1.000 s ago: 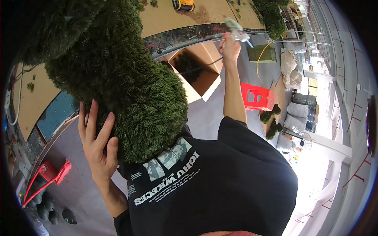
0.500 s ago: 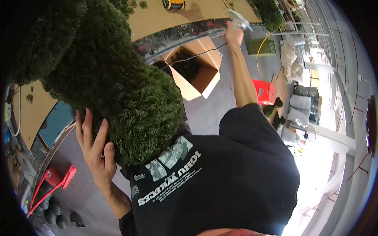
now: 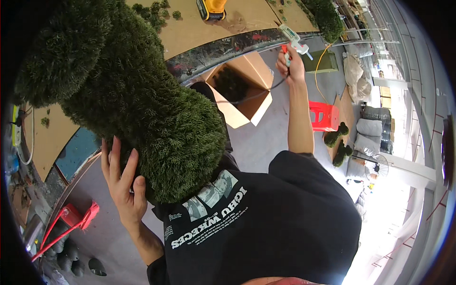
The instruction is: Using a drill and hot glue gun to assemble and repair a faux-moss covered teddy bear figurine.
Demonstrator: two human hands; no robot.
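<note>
A large artificial topiary point(image 3: 185, 137) of dense green foliage, built of rounded lumps, leans across the left side with its near end against my shirt. My left hand point(image 3: 124, 183) lies along its lower left side, fingers stretched and apart; some fingertips touch the foliage. Held out at the upper right, my right hand point(image 3: 294, 66) is closed round the handle of a pale glue gun point(image 3: 293, 40) with an orange-red trigger. A dark cord runs from the gun toward the left, over a cardboard box point(image 3: 259, 102) that has dark green foliage in it.
A tan-topped workbench point(image 3: 190, 38) carries loose green sprigs point(image 3: 154, 16) and a yellow-and-black tool point(image 3: 211, 9). Right of the box stand a red stool point(image 3: 324, 116) and a green crate point(image 3: 323, 64). A red broom point(image 3: 88, 217) is at the lower left.
My right hand has come nearer and slightly right with the glue gun, whose nose now points away from the bench. The view has shifted a little; my left hand stays beside the topiary.
</note>
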